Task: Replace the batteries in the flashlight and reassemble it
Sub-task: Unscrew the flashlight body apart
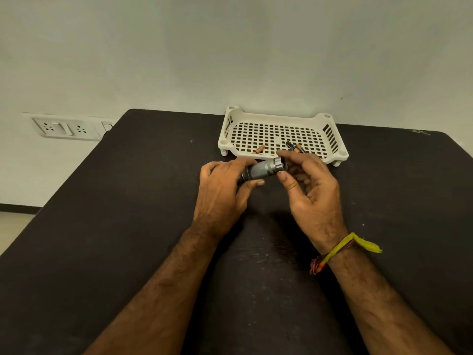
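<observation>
A small grey metal flashlight [262,170] lies level above the black table, its knurled barrel showing between my two hands. My left hand [222,185] grips its left end with thumb and fingers. My right hand [309,185] pinches the ringed right end between thumb and forefinger; what sits at that end is hidden by the fingers. Just behind, a white perforated tray [276,131] holds loose batteries: one copper-tipped battery [258,149] near its front left and two more batteries [295,147], dark and copper, near the front middle.
The black table [153,226] runs from the wall toward me, its left edge slanting off to the floor. A white wall socket panel [66,128] sits to the left of the table's back corner. A yellow thread band [343,249] circles my right wrist.
</observation>
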